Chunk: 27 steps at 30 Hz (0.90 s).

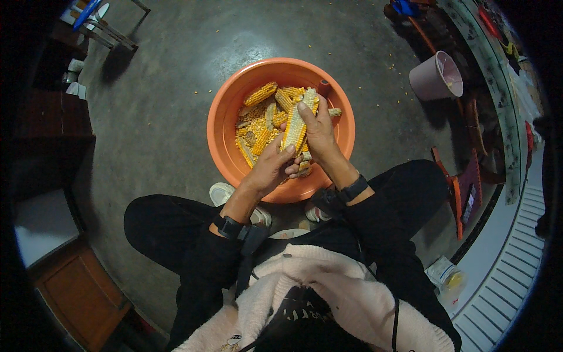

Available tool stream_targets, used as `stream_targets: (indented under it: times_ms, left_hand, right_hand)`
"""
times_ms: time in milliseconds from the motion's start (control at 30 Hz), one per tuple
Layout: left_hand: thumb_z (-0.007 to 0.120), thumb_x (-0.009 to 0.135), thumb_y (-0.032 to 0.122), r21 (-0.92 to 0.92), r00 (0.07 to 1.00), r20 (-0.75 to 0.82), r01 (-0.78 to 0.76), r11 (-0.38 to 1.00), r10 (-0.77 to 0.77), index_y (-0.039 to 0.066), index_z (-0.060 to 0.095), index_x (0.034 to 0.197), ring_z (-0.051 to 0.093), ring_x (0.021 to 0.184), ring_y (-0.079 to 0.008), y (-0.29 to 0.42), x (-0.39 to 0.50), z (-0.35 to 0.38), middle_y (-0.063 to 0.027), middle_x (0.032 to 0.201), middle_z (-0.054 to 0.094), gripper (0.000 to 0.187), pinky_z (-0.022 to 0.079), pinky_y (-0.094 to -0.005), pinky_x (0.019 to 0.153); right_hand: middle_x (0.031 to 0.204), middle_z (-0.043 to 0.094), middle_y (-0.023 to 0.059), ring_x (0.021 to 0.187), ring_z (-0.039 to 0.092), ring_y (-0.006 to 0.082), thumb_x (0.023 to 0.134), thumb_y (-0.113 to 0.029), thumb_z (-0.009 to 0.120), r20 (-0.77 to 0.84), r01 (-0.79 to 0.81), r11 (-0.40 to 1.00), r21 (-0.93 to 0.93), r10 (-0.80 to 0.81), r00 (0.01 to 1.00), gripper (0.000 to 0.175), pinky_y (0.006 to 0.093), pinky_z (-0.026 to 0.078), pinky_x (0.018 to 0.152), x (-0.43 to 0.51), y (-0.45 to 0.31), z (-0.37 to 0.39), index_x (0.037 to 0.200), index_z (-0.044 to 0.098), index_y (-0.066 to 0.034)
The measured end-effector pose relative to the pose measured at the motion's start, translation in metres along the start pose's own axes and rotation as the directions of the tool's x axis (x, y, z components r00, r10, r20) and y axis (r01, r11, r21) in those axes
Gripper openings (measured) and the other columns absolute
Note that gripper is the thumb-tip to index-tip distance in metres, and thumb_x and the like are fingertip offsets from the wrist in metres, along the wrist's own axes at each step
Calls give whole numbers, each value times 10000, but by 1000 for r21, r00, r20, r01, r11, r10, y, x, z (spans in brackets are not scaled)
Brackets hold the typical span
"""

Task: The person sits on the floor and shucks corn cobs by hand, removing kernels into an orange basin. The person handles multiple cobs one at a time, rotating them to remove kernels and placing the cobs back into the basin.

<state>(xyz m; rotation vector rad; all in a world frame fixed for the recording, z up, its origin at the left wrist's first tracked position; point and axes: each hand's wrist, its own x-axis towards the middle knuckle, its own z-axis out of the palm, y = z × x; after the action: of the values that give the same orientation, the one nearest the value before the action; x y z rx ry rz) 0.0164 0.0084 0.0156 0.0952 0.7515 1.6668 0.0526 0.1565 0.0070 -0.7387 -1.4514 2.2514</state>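
Observation:
A partly shelled corn cob (294,127) is held above an orange plastic basin (220,165). Its pale bare face is turned up, with yellow kernels left along the sides. My right hand (320,132) grips the upper part, thumb lying on top. Around the lower end are the fingers of my left hand (273,162), its thumb against the cob. Beneath them the basin holds loose kernels (255,113) and several ears of corn, among them a full yellow ear (261,93) at the back left. A reddish-brown cylindrical object (324,87) leans at the basin's back right; its lower part is hidden.
Scattered kernels lie on the grey concrete floor (176,132). A pink bucket (433,77) stands to the right, near a purple-and-orange folded object (466,198). At the far left are a stool's legs (112,35) and dark wooden furniture (53,114). My shoes (222,192) flank the basin's near side.

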Motion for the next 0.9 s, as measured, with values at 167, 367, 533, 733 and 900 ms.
stream_targets:
  times_ms: [167, 367, 533, 733, 900]
  left_hand:
    - [539, 997, 272, -5, 999, 17, -42, 999, 42, 136, 287, 1431, 424, 646, -99, -2, 2, 4, -46, 881, 503, 521, 393, -246, 632]
    - [511, 1007, 354, 44, 997, -4, -77, 996, 78, 125, 350, 1362, 402, 624, -91, -7, 0, 7, -23, 842, 467, 452, 374, -243, 603]
    - [421, 1021, 461, 43, 989, -145, -23, 999, 29, 123, 422, 1245, 353, 590, -75, -12, 2, 9, -5, 802, 443, 405, 339, -234, 572]
    - [392, 1032, 458, 60, 980, -196, -8, 998, 20, 124, 451, 1203, 338, 582, -72, -14, 4, 5, 0, 766, 438, 380, 317, -222, 550]
    - [379, 1039, 437, 87, 962, -270, -13, 996, 36, 111, 468, 1180, 336, 574, -76, -17, 3, 3, -10, 750, 450, 366, 304, -216, 520]
  right_hand:
    - [1059, 550, 85, 882, 604, 139, 974, -211, 555, -32, -30, 996, 89, 33, 999, 380, 274, 546, 716, 1, 3, -2, 1274, 398, -39]
    - [1128, 540, 112, 973, 574, 171, 977, -204, 539, -127, -51, 995, 85, 61, 990, 387, 298, 512, 804, 6, 18, -6, 1290, 392, -30]
    - [1004, 558, 123, 691, 662, 192, 990, -238, 512, -141, 79, 994, -72, -89, 986, 341, 296, 580, 579, 12, 34, -11, 1230, 359, -51]
    - [1004, 563, 122, 694, 659, 195, 988, -230, 513, -191, 20, 999, -39, -27, 981, 332, 304, 575, 587, 9, 38, -13, 1221, 369, -42]
    - [1155, 532, 177, 1010, 549, 250, 979, -241, 523, -229, -8, 985, -174, -32, 973, 394, 372, 441, 892, 3, 32, -7, 1252, 386, 7]
